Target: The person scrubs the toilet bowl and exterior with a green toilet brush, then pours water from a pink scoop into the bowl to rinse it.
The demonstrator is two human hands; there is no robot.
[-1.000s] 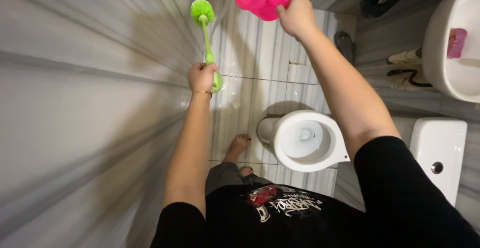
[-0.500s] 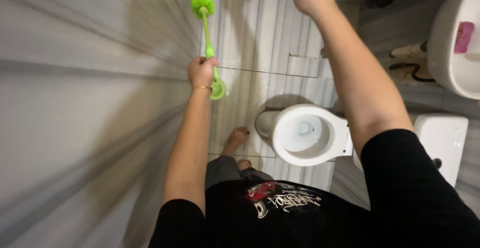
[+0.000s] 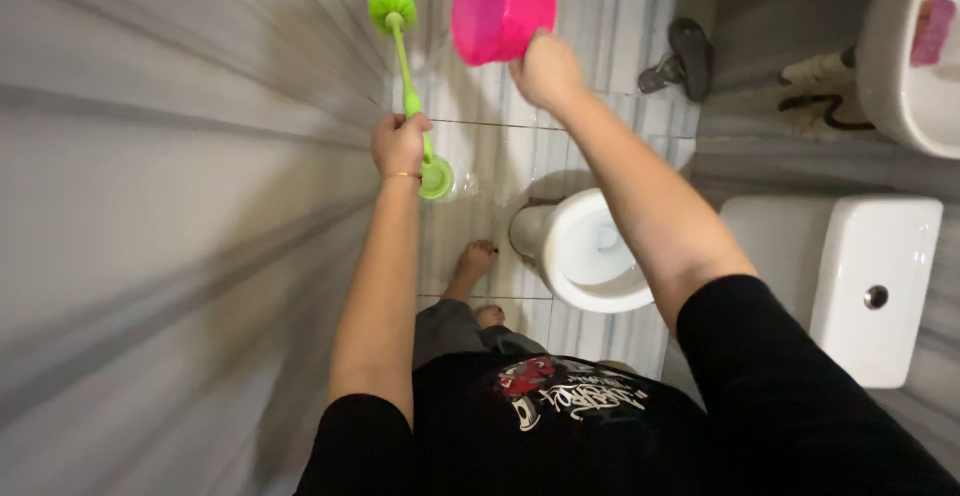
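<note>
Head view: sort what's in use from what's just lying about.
In use:
- green toilet brush, gripped in the left hand
- pink bucket, held by the right hand
- toilet bowl below

Lying about:
- dark slippers on the floor
- pink sponge in the sink

Narrow bathroom floor, passage restricted on both sides

Tiled wall [image 3: 150,206] runs close along the left; toilet bowl [image 3: 590,256] and cistern [image 3: 865,281] block the right. Between them a strip of wet floor tile [image 3: 500,156] lies open, partly taken by the person's bare feet [image 3: 478,261]. A dark slipper [image 3: 690,54] sits on the far floor; sink [image 3: 900,56] overhangs top right
</note>
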